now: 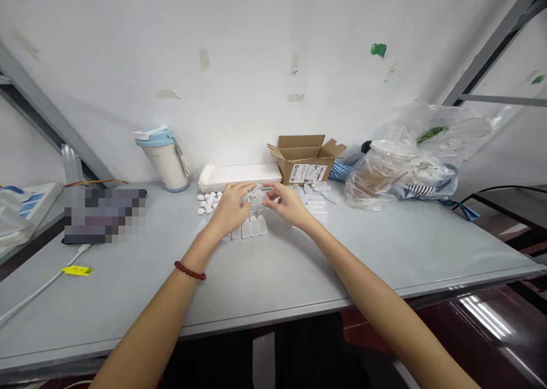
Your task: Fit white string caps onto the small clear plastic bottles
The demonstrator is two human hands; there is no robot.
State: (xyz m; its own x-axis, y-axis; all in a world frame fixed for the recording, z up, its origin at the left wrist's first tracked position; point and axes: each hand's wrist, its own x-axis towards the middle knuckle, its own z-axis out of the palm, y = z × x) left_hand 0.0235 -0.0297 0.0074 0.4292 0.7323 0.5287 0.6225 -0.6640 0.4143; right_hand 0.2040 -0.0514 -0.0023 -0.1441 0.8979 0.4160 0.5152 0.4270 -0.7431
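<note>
My left hand [229,208] and my right hand [287,204] meet over the middle of a grey table [265,275]. Both have curled fingers pinching a small bundle of thin white string or wire [253,195] between them. Just below the hands lies a row of small white plastic tags [250,228]. A pile of small white pieces [208,201] sits left of the hands, and more white tags [318,198] lie to the right. A red bead bracelet [190,271] is on my left wrist.
Against the wall stand a white tray [239,175], an open cardboard box [305,158], a light blue lidded cup [164,158], and plastic bags with a covered drink [397,170]. A blurred dark object [102,213] and a white cable with yellow tag [77,270] lie left.
</note>
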